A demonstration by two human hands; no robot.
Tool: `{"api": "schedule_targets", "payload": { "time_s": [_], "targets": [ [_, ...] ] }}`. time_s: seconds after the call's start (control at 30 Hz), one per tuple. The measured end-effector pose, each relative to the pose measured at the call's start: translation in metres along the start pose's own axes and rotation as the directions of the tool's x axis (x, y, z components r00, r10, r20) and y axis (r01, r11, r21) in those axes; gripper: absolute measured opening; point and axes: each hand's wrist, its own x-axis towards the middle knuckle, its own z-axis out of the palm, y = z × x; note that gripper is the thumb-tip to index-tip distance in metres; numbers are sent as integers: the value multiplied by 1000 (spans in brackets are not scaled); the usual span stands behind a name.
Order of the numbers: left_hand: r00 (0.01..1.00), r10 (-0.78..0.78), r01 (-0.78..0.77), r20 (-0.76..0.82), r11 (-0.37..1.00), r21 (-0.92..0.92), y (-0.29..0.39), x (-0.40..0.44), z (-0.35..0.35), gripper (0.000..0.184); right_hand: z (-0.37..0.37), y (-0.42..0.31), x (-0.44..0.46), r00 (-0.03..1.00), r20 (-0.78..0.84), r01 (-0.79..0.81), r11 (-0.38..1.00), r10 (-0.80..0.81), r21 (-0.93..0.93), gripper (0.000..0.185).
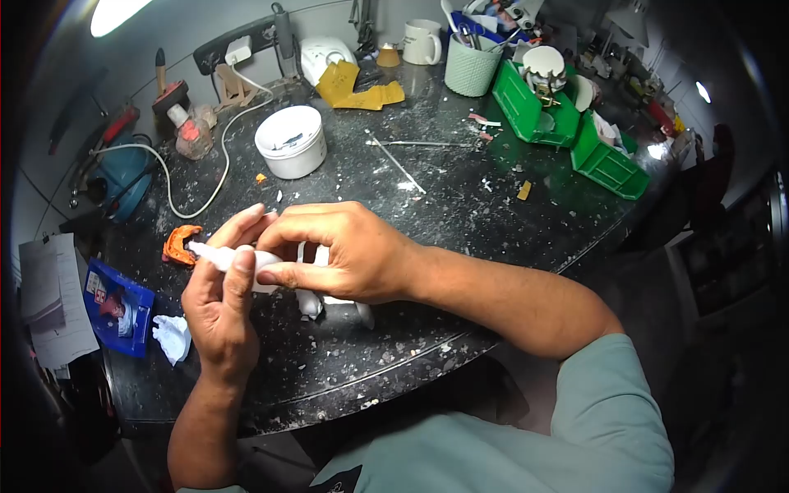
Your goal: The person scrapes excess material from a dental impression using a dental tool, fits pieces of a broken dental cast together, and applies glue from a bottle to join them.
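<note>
Between my two hands is a small white squeeze bottle (pixel 215 255) with a narrow tip pointing left. The fingers and thumb of my left hand (pixel 222 308) are closed round its tapered front. My right hand (pixel 349 251) pinches its wider rear end with thumb and fingers, which hide part of it. Just left of the tip lies an orange horseshoe-shaped dental impression (pixel 175 246). A white piece like a plaster cast (pixel 171 338) rests on the bench by my left wrist. Below my right hand are white pieces (pixel 310 304), partly covered.
On the dark, speckled bench (pixel 427 214) stand a white tub (pixel 289 156), a green utensil cup (pixel 470 70) and green bins (pixel 604 168). Thin metal tools (pixel 403 168) lie behind my hands. A white cable (pixel 168 193) curves at left, near a blue packet (pixel 140 300).
</note>
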Motion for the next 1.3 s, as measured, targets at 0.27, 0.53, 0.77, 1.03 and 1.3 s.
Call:
{"api": "schedule_targets", "payload": {
  "time_s": [0.27,0.53,0.77,1.03,1.3],
  "targets": [
    [974,201,-225,102,886,405,-7,1,-3,28,-12,-25,4,994,-78,56,983,-71,-176,35],
    [989,108,-133,104,950,281,-4,-8,6,18,-7,-12,3,982,-107,139,978,-156,-156,19],
    [995,-4,-26,98,953,303,1,-8,1,25,-8,-14,4,991,-130,33,999,-34,-12,14],
    [1000,-26,22,17,981,193,-5,-3,-1,30,-17,-16,6,976,-171,-129,991,134,40,15],
    [997,-76,73,16,983,167,-4,0,-9,36,-38,-4,20,960,-280,-53,987,8,-154,14]
  ]
}}
